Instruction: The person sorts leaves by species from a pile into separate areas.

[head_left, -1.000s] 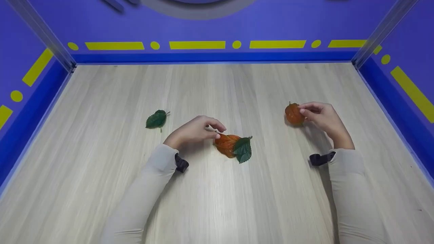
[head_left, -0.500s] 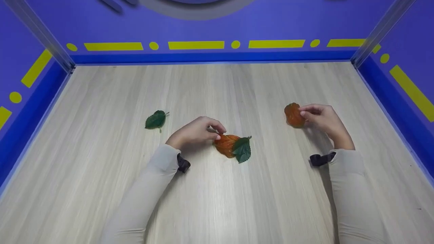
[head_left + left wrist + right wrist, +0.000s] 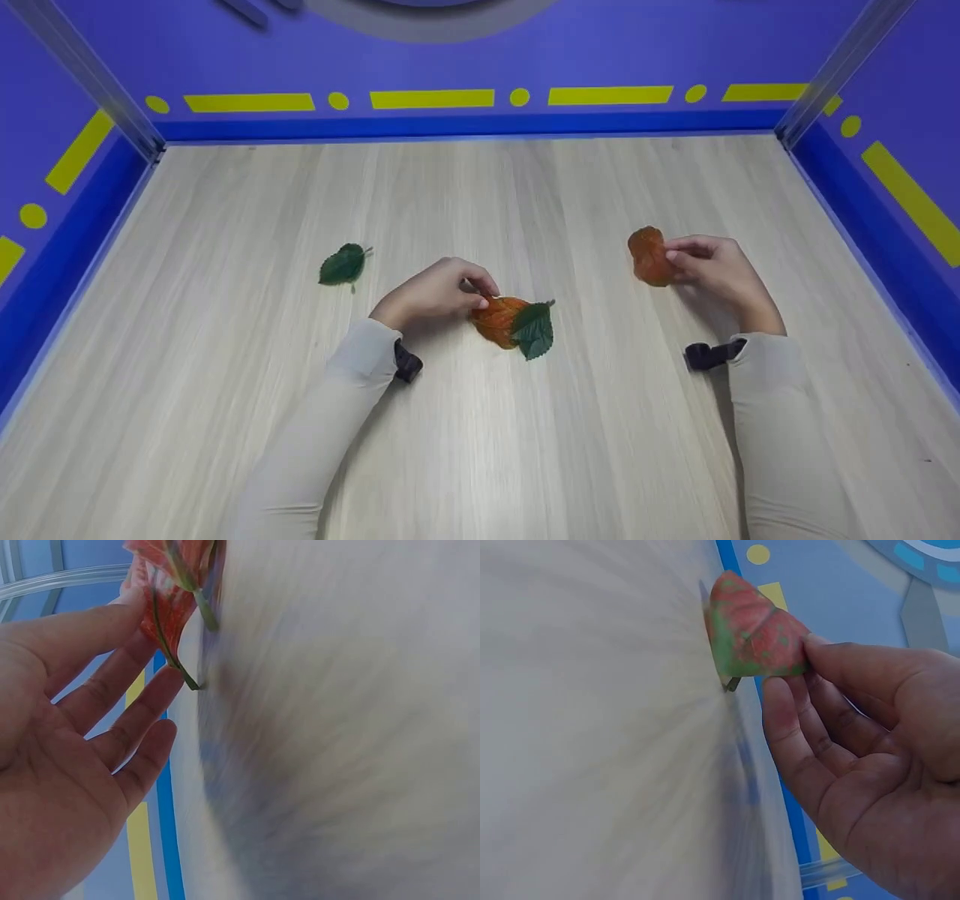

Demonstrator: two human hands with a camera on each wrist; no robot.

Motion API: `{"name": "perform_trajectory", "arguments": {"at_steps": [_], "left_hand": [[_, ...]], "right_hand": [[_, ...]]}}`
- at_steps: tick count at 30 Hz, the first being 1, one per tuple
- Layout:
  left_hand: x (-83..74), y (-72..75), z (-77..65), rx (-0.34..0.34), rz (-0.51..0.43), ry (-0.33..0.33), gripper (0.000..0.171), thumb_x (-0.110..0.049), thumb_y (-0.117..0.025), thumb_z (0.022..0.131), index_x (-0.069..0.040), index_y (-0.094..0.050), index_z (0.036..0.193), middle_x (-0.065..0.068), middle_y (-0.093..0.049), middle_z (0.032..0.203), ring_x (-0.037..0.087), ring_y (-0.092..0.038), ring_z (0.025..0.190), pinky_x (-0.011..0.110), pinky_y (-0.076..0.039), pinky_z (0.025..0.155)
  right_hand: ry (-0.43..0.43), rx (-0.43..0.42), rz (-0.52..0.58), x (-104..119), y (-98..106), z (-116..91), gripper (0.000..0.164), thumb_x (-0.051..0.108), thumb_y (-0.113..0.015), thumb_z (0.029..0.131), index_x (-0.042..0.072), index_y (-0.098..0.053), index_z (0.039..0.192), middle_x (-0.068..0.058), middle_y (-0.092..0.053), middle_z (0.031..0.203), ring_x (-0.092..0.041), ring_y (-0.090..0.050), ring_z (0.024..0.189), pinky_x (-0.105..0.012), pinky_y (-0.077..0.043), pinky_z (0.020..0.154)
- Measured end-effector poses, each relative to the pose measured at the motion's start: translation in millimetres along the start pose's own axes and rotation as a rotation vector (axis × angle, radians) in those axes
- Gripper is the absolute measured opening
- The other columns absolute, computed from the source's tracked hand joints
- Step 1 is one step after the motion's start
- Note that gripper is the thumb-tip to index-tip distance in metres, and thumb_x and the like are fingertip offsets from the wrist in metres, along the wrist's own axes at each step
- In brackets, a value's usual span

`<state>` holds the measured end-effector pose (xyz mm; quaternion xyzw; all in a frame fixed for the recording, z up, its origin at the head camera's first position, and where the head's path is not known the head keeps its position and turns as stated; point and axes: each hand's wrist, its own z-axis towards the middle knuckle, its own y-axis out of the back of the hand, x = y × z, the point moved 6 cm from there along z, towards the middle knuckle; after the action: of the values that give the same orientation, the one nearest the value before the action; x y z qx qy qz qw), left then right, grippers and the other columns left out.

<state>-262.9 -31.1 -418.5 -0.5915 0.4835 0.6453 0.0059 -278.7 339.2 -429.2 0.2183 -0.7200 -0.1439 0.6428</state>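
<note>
In the head view my left hand (image 3: pixel 433 289) pinches the left edge of an orange leaf (image 3: pixel 493 322) near the middle of the table. A dark green serrated leaf (image 3: pixel 532 331) overlaps its right side. The left wrist view shows the thumb against a red leaf (image 3: pixel 166 615) with a green stem, beside a second stem; the other fingers are spread. On the right, my right hand (image 3: pixel 720 274) pinches a separate orange leaf (image 3: pixel 649 257) by its right edge. Seen from the right wrist, this leaf (image 3: pixel 754 637) stands tilted, red with green patches, its short stem close over the table.
Another green leaf (image 3: pixel 343 265) lies at the left, beyond the left hand. The pale wooden table (image 3: pixel 480 202) is bounded by purple-blue panels (image 3: pixel 435 67) with yellow marks at the back and both sides.
The right hand has moved slightly toward the near side, and its leaf has tilted and now looks narrower. The left hand stays almost still, its index finger slightly lower toward the leaf.
</note>
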Motion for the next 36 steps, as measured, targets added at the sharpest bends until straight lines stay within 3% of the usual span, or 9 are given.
{"name": "perform_trajectory", "arguments": {"at_steps": [16,24,36], "left_hand": [[1.7,3.3,-0.4,0.009,-0.016,0.042,0.015,-0.008,-0.067,0.089,-0.009,-0.074,0.102,0.005,-0.072,0.101,0.015,-0.056,0.089,0.024,-0.044,0.075],[0.0,6.7,-3.2,0.009,-0.052,0.013,0.015,-0.007,-0.064,0.091,-0.005,-0.074,0.103,0.008,-0.072,0.104,0.014,-0.057,0.092,0.025,-0.045,0.079],[-1.5,11.4,-4.7,0.008,-0.069,0.023,0.016,-0.008,-0.061,0.093,-0.003,-0.072,0.104,0.009,-0.071,0.102,0.015,-0.055,0.09,0.028,-0.044,0.083]], "right_hand": [[-0.002,0.003,0.103,-4.3,-0.4,1.0,0.039,0.022,-0.064,0.093,-0.006,-0.059,0.12,0.016,-0.067,0.093,-0.002,-0.067,0.082,-0.02,-0.055,0.074],[-0.01,0.013,0.111,-8.7,-2.1,3.7,0.043,0.019,-0.062,0.094,-0.011,-0.055,0.123,0.017,-0.067,0.091,-0.002,-0.067,0.08,-0.021,-0.055,0.073],[-0.005,0.004,0.057,-7.6,-1.2,3.2,0.048,0.028,-0.063,0.094,-0.009,-0.056,0.124,0.019,-0.064,0.093,-0.001,-0.067,0.079,-0.017,-0.054,0.073]]}}
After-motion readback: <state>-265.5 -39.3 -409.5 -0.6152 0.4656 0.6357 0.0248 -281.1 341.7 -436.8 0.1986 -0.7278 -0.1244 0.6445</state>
